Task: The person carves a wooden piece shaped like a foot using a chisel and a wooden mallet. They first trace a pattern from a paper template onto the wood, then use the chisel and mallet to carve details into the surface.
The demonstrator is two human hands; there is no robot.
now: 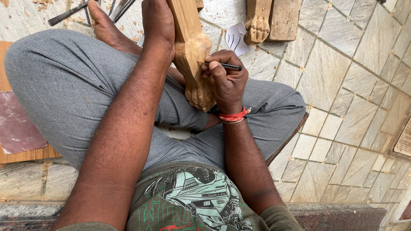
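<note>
So the right hand (pixel 227 79) near frame center is pinching a black pencil (pixel 226 66) with its tip against the carved wooden leg (pixel 192 55), while the left hand (pixel 157 25) at top center grips that leg just left of it.

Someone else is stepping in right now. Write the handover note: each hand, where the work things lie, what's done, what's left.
Left hand: steadies the carved wooden leg propped over the lap.
Right hand: holds a dark pen, tip on the leg's side.
Nearby: a second carved leg and a white paper template on the tiled floor; metal tools at top left.
Done: paw-like carving at the leg's lower end.
Left: the marking under way.
</note>
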